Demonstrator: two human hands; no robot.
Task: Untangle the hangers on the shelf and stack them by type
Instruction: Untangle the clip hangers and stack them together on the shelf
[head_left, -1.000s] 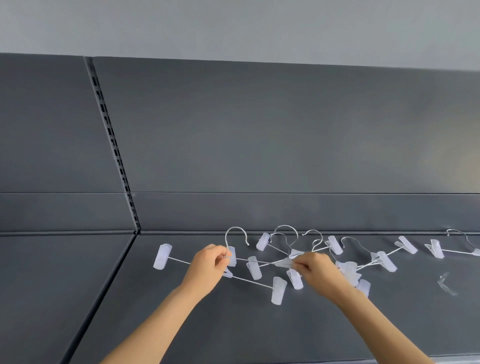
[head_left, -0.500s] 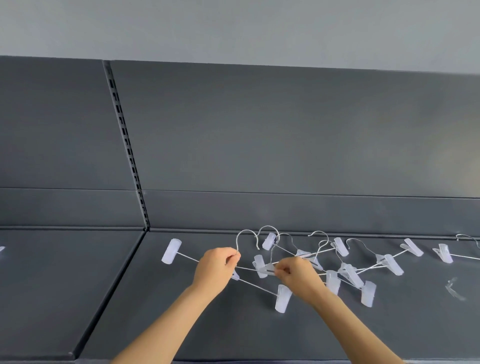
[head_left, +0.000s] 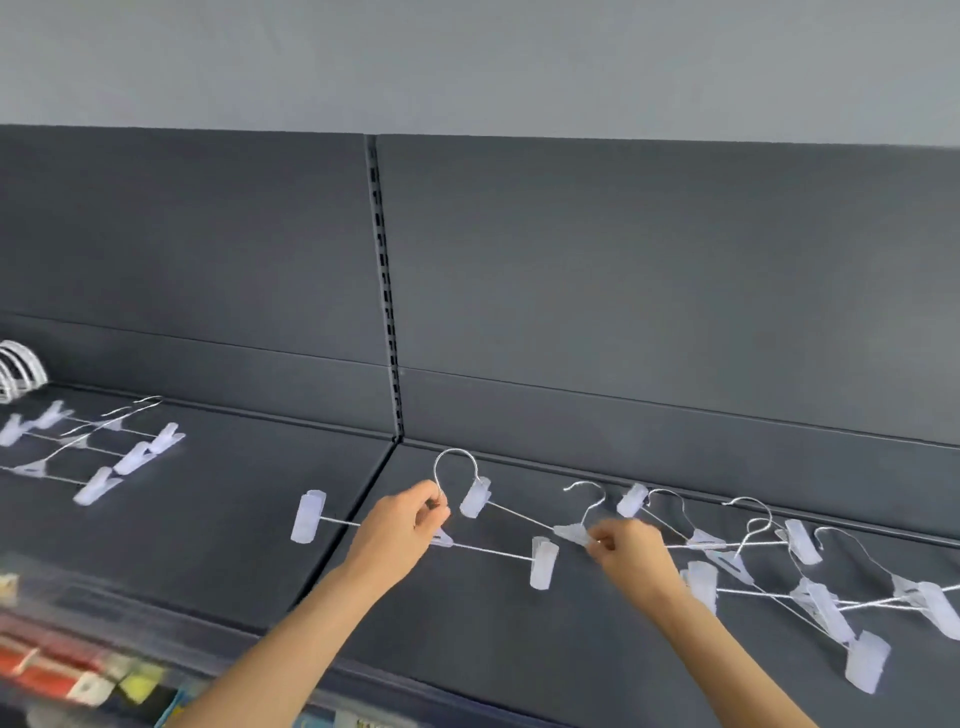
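Left of the tangle (head_left: 823, 608), your left grip (head_left: 402, 530) pinches the leftmost hanger (head_left: 544, 564) by its neck; your right grip (head_left: 631, 556) pinches the next hanger (head_left: 570, 532) (anchoring it, probably, so they separate).

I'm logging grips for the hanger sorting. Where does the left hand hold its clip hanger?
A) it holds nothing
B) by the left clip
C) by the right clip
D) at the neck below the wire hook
D: the left hand pinches the clip hanger at the neck under its hook, and both clips stick out free on either side.
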